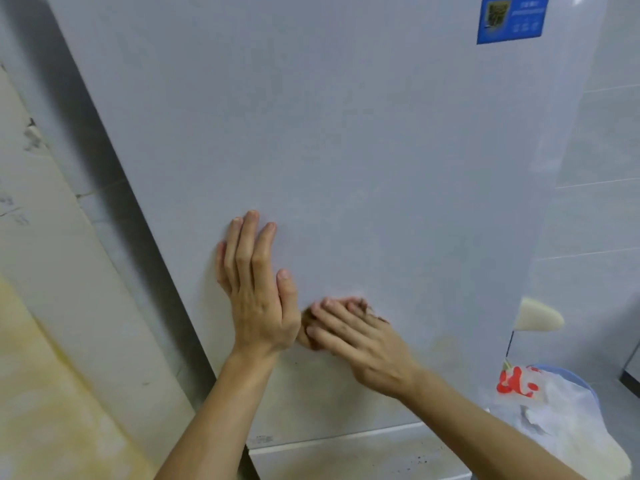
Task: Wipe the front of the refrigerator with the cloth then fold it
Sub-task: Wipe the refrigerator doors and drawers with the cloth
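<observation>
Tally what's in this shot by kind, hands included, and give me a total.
Hands: 2, left hand and right hand
refrigerator: 1
cloth, brown, under the right hand: 1
sticker, blue: 1
bin, blue: 1
plastic bag, white with red print: 1
cream object, unidentified: 1
Total: 8

A home kitchen; white refrigerator (329,133); tiled wall (595,168); lined bin (568,410).

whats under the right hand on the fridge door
A brown cloth, pressed against the refrigerator door. Only scraps show past the right hand; the rest is covered.
</observation>
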A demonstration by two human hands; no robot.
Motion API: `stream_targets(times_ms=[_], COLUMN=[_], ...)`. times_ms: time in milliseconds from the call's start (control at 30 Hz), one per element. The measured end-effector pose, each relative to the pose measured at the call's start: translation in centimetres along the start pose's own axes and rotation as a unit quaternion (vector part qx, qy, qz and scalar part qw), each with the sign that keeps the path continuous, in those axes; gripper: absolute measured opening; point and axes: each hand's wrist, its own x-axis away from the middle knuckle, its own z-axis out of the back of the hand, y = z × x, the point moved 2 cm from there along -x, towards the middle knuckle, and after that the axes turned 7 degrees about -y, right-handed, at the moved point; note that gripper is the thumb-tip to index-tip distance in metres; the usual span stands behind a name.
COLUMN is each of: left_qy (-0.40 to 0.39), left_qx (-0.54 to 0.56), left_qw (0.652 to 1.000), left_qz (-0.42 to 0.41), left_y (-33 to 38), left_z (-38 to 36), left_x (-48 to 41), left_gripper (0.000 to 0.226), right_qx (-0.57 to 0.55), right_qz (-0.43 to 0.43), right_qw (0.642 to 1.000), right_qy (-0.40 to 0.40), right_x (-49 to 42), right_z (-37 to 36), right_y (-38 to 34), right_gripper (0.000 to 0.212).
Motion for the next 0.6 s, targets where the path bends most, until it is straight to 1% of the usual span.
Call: stream_targets(times_ms=[33, 67, 100, 133, 200, 300, 400, 433, 467, 500, 533, 600], left_qy=[-0.002, -0.004, -0.005, -0.004, -0.005, -0.017, -0.001, 0.004, 0.002, -0.003, -0.008, -0.015], left_qx=[-0.005, -0.013, -0.021, -0.030, -0.053, -0.061, -0.044, -0.043, -0.046, -0.050, -0.051, -0.045], left_qw=[1.000, 1.000, 1.000, 1.000, 0.999, 0.998, 0.998, 0.998, 0.998, 0.997, 0.997, 0.997], left_qz=[-0.003, -0.005, -0.005, -0.004, 0.002, 0.017, 0.048, 0.052, 0.052, 0.051, 0.051, 0.054], left_y=[-0.2, -0.4, -0.7, -1.0, -1.4, -2.3, -3.3, -3.5, -3.8, -4.0, -4.4, -5.1], left_z=[0.0, 0.0, 0.0, 0.1, 0.3, 0.9, 2.2, 2.5, 2.8, 3.1, 3.4, 3.8], left_x=[0.1, 0.2, 0.4, 0.6, 1.0, 1.6, 1.5, 1.4, 1.4, 1.5, 1.7, 2.2], left_gripper=[0.054, 0.054, 0.054, 0.054, 0.056, 0.059, 0.060, 0.060, 0.061, 0.062, 0.062, 0.063], right_qx=[-0.008, -0.025, -0.044, -0.058, -0.055, -0.038, -0.063, -0.069, -0.077, -0.079, -0.075, -0.096], right_qz=[0.021, 0.025, 0.011, -0.013, -0.086, -0.191, -0.267, -0.270, -0.254, -0.221, -0.177, -0.087], right_qw=[1.000, 0.999, 0.999, 0.998, 0.988, 0.947, 0.903, 0.899, 0.903, 0.917, 0.937, 0.971], right_qy=[-0.022, -0.028, -0.013, 0.016, 0.113, 0.256, 0.331, 0.338, 0.337, 0.323, 0.292, 0.199], right_x=[0.4, 0.5, 0.2, -0.3, -2.2, -6.5, -10.8, -11.6, -12.0, -12.0, -11.4, -8.8], right_z=[0.3, 0.8, 1.9, 3.2, 6.6, 10.4, 10.5, 10.0, 9.1, 7.8, 6.1, 2.1], right_y=[0.1, 0.6, 1.3, 2.4, 5.1, 8.6, 7.9, 6.8, 5.5, 4.0, 2.2, -1.5], right_gripper=[0.061, 0.047, 0.040, 0.039, 0.033, 0.033, 0.034, 0.035, 0.036, 0.036, 0.037, 0.045])
